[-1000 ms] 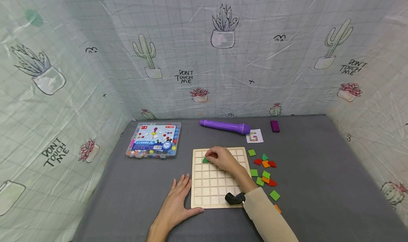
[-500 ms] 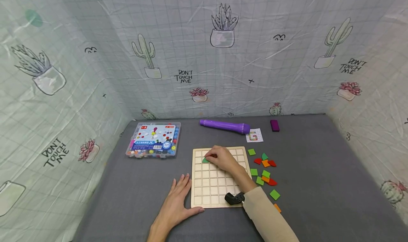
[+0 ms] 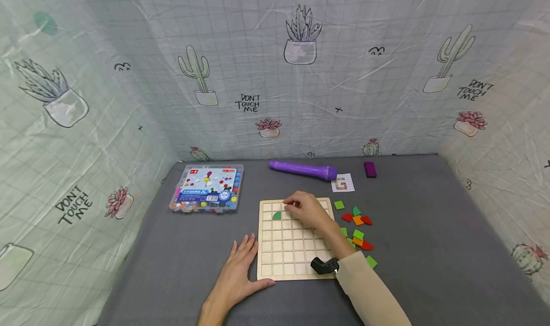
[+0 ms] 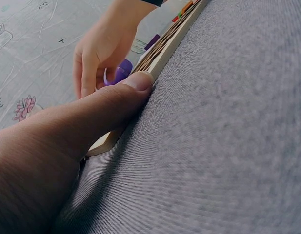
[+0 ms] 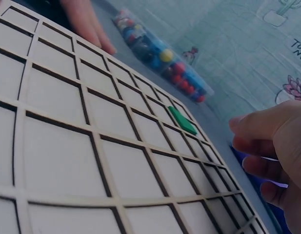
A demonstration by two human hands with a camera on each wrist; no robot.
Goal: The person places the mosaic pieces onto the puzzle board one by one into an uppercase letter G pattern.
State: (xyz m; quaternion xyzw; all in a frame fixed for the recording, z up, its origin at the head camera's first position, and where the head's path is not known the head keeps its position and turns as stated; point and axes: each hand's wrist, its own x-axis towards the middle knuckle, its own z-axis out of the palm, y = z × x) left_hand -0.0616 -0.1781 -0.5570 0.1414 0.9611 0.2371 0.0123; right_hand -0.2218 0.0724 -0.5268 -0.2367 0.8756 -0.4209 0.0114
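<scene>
A square wooden grid board (image 3: 288,257) lies on the grey cloth. One green quarter-round tile (image 3: 277,215) sits in a cell near its upper left corner; the right wrist view shows the tile (image 5: 182,120) flat between the ridges. My right hand (image 3: 306,209) hovers over the upper part of the board, just right of that tile, fingers loosely bent and nothing between them. My left hand (image 3: 236,271) lies flat with spread fingers along the board's left edge. In the left wrist view its thumb (image 4: 139,82) rests against the near edge.
Several loose tiles, among them a green square (image 3: 339,205) and a red piece (image 3: 366,245), lie right of the board. Behind it are a pattern card (image 3: 342,185), a purple microphone-shaped stick (image 3: 302,170) and a purple block (image 3: 370,170). A clear bead box (image 3: 206,189) stands back left.
My right hand has let go of the green quarter-round tile and moved slightly up and to the right, leaving the tile in its cell. My left hand has stayed put.
</scene>
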